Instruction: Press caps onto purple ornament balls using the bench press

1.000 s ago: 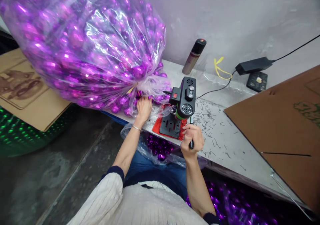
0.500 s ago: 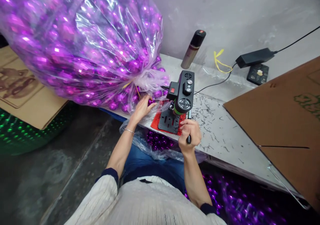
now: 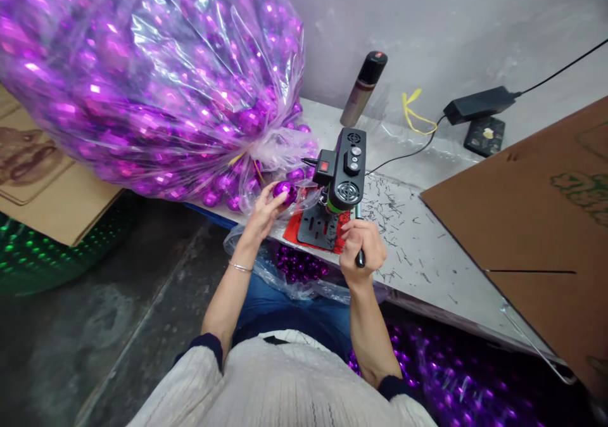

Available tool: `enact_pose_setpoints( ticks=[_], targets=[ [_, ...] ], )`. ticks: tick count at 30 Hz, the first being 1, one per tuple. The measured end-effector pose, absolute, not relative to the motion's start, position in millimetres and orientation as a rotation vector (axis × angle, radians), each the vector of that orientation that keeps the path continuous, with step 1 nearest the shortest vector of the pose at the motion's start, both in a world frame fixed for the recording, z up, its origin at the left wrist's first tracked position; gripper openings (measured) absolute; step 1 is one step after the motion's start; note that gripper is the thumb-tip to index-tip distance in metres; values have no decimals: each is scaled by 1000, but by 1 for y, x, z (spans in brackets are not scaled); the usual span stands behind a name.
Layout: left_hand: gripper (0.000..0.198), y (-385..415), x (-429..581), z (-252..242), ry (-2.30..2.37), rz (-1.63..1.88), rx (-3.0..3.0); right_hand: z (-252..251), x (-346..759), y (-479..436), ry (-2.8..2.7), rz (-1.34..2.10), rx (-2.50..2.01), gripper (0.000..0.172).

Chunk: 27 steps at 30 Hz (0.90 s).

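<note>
Between its thumb and fingers, my left hand (image 3: 263, 216) grips a shiny purple bauble (image 3: 285, 192), just left of a black bench machine (image 3: 350, 167). My right hand (image 3: 362, 249) is wrapped around the black-ended lever (image 3: 360, 259) on the machine's right side. The machine has a red switch and round vents, and its slotted base plate (image 3: 316, 229) rests on a red sheet (image 3: 291, 229). Beyond my left hand lies a large clear plastic bag (image 3: 190, 85) of purple baubles, with several loose ones near its gathered mouth.
A dark-capped can (image 3: 363, 90) stands by the wall. A black power adapter (image 3: 482, 105) and a yellow tie (image 3: 415, 115) lie at the back. Small dark bits litter the white table (image 3: 418, 249). A cardboard box (image 3: 536, 224) bounds the right; more purple baubles (image 3: 301, 264) sit below the edge.
My left hand has drawn back slightly from the bag's mouth and now has a purple bauble in its fingers. My right hand stays on the lever. The view has shifted a little.
</note>
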<state>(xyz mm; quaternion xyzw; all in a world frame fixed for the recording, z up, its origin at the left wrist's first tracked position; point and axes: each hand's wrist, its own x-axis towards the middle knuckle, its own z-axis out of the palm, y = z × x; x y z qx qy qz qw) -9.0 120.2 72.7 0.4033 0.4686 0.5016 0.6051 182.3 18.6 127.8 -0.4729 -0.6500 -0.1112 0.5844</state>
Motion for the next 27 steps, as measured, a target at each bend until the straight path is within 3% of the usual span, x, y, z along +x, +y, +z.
enact_pose_setpoints(
  ticks=[6,18,27],
  targets=[
    [50,70,21,62,862,1114,625,139,186,24,-1499,-281,-1108,24],
    [61,73,51,24,1272,1014,1791,137,188,20,-1579,-330,-1137,23],
    [64,79,64,11,1257,1022,1939,134,188,17,-1598,-328,-1115,20]
  ],
)
